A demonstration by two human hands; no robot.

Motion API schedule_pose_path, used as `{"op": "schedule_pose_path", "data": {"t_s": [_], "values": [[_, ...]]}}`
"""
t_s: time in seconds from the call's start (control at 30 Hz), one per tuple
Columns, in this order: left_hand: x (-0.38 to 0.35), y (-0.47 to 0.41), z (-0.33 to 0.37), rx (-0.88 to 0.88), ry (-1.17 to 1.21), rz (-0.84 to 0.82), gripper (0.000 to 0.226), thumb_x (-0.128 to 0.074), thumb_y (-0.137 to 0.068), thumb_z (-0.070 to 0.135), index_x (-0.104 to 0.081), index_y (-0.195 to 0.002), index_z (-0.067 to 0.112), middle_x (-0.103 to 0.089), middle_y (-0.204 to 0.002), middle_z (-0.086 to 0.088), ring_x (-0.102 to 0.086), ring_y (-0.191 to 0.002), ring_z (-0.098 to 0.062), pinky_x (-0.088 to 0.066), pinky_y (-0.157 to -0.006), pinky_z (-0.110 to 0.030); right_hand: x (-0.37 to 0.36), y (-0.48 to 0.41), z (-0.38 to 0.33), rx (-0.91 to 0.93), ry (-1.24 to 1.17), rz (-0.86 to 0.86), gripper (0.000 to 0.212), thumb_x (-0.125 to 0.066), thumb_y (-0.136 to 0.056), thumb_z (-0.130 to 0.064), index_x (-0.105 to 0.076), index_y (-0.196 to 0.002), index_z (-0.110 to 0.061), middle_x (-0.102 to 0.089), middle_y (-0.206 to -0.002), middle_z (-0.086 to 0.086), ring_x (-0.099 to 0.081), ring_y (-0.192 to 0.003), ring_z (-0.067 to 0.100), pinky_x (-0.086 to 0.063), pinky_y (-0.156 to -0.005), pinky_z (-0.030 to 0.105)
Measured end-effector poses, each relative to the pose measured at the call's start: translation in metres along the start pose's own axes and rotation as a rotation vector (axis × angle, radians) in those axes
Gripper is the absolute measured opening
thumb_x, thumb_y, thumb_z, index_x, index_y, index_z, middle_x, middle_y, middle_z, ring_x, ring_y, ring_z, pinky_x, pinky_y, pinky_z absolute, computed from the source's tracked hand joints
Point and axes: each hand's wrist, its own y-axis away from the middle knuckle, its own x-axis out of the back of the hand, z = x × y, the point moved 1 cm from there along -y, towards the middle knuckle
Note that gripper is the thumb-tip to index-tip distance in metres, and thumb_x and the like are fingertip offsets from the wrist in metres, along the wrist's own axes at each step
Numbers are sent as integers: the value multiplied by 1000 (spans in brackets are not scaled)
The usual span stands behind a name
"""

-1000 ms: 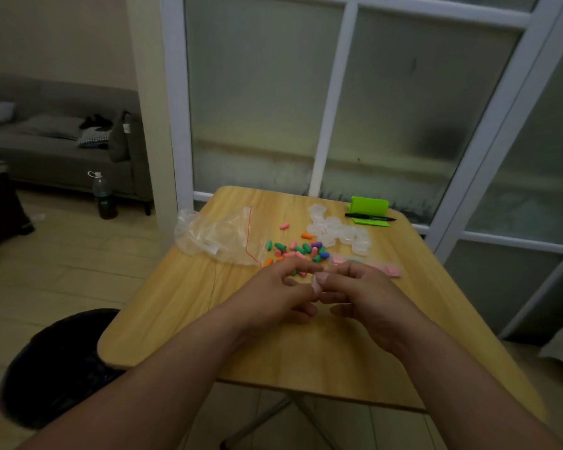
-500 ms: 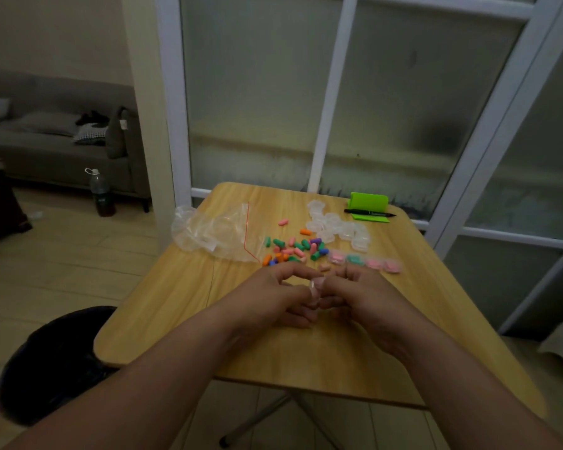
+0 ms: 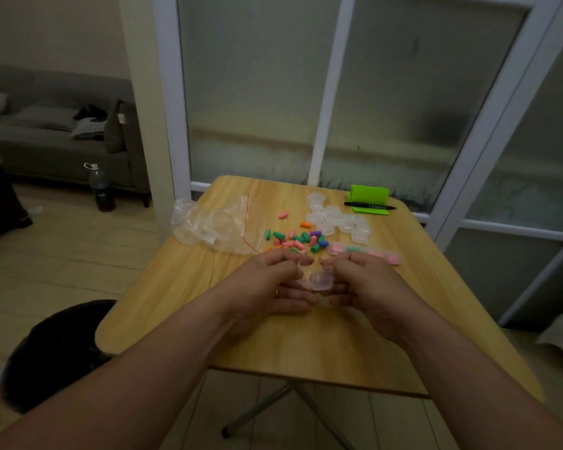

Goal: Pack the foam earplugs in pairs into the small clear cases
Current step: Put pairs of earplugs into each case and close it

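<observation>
Both my hands meet over the middle of the wooden table. My left hand and my right hand together hold a small clear case, its lid swung open between them. I see no earplug inside it. Just beyond my fingers lies a loose heap of foam earplugs in pink, green, orange and purple. Several empty clear cases are piled behind the heap. A row of packed cases with pink and green plugs lies to the right, partly hidden by my right hand.
A crumpled clear zip bag lies at the table's left. A green holder and a black marker sit at the far right corner. A black stool stands left of the table, glass doors behind it.
My hands have drawn slightly apart and the clear case between them now shows with its lid open. Before, the fingers were pressed together over it.
</observation>
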Motion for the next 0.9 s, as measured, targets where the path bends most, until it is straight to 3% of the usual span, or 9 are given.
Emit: {"op": "schedule_pose_path", "data": {"t_s": [0.1,0.17,0.27,0.37,0.5,0.6,0.7,0.8,0.9], "values": [[-4,2,1,20,106,-9,32,-51,-101,-2,-61,-131,5,-74,-106,-30,-77,-89,-33,-66,-76,-37,3,0,-2,34,190,127,16,-64,-101,-21,-75,-104,-10,-77,-91,7,-72,-71,17,-56,-63,34],[-6,2,0,55,167,2,34,-48,-100,-7,-58,-131,2,-71,-114,-34,-77,-94,-35,-66,-76,-38,5,1,-1,65,395,169,15,-63,-101,-23,-75,-98,-14,-77,-87,3,-70,-67,15,-56,-65,37],[-9,4,-2,129,185,-16,36,-50,-97,-12,-54,-131,1,-66,-126,-35,-77,-99,-36,-66,-78,-38,7,1,2,81,500,151,15,-63,-100,-23,-76,-92,-19,-77,-79,0,-67,-65,14,-59,-70,42],[-13,7,-8,182,147,-126,43,-50,-95,-16,-52,-135,-2,-70,-118,-27,-74,-90,-28,-65,-78,-34,5,-1,0,180,527,133,14,-66,-100,-24,-78,-93,-22,-76,-85,-6,-69,-74,9,-59,-77,42],[-19,7,-12,144,41,-203,39,-46,-94,-9,-57,-130,2,-67,-94,-10,-59,-71,-13,-47,-65,-25,-3,-3,-1,293,550,64,12,-68,-100,-25,-80,-96,-27,-75,-92,-12,-65,-86,-4,-47,-70,19],[-19,7,-8,153,51,-157,28,-45,-104,16,-61,-127,12,-61,-81,-5,-49,-63,-13,-34,-57,-26,-3,-6,1,328,455,33,13,-69,-99,-22,-81,-98,-27,-76,-87,-12,-67,-81,-3,-44,-64,9],[-15,6,-3,172,111,-67,41,-44,-108,42,-66,-124,11,-60,-77,-6,-47,-59,-14,-31,-53,-26,-5,-7,-1,300,350,21,15,-67,-102,-29,-80,-98,-23,-75,-85,-7,-66,-73,-1,-48,-61,13],[-7,2,2,123,208,125,37,-43,-108,40,-67,-109,12,-57,-70,-3,-43,-55,-13,-29,-46,-22,-4,-18,-1,213,326,138,19,-63,-104,-35,-77,-100,-23,-76,-91,-4,-69,-75,6,-56,-68,29],[2,-1,6,71,340,275,34,-43,-107,38,-65,-114,12,-61,-74,-5,-46,-54,-14,-34,-48,-24,-5,-35,7,213,518,240,9,-66,-101,-29,-75,-99,-26,-75,-92,-6,-71,-85,14,-59,-79,38]]}}
